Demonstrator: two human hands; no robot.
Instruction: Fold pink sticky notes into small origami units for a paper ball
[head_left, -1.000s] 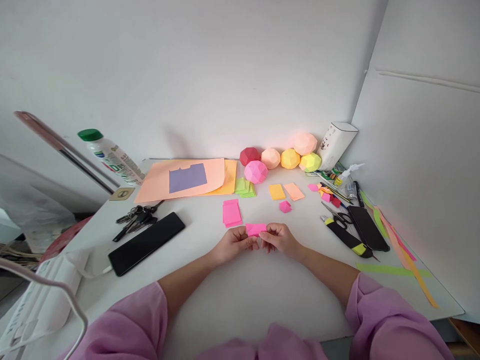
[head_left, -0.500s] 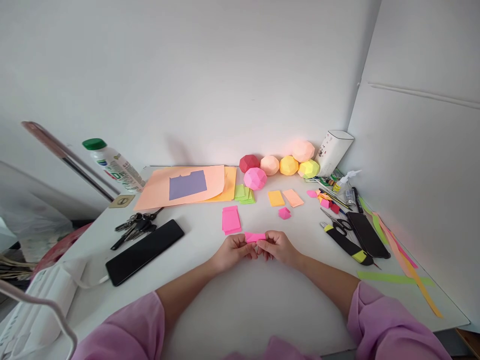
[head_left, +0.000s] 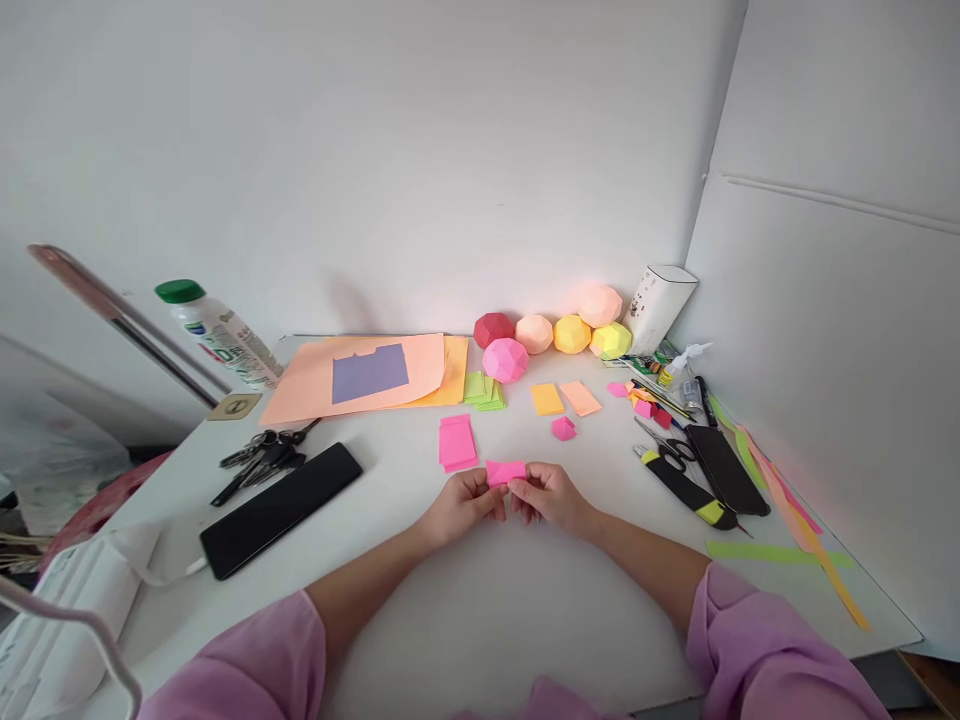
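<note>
Right hand (head_left: 556,497): since a second earlier, its thumb had slid inward along the near edge of the pink slip (head_left: 506,472), toward the other thumb; the camera's aim had drifted slightly, while the pieces on the bench (head_left: 510,610) kept their arrangement.
Keys (head_left: 266,455): lay left of the pink stack (head_left: 458,443), well apart from it.
Phone (head_left: 281,508): slanted to the left of the pink stack, nearer the person than the keys.
Peach sheet (head_left: 315,375): lay beyond and left of the pink stack, a purple piece (head_left: 369,373) on top.
Left hand (head_left: 459,508): was on the near side of the pink stack, its fingers pinching the slip's left end.
Green notes (head_left: 486,392): sat beyond and slightly right of the pink stack.
Pink slip, place: near and right of the pink stack, spanning both hands; its exact fold was too small to tell.
Pink slip, step: seemed to be folding or creasing, thumbs almost meeting.
Thumbs, next move: appeared to call for even pressure, with the edges kept lined up.
Right fingers: grasped the slip's right end, right of the pink stack.
Folded pink piece (head_left: 563,428): rested right of the pink stack, untouched.
Scissors (head_left: 667,444): lay far right of the pink stack, with the cutter (head_left: 682,487) beside them.
</note>
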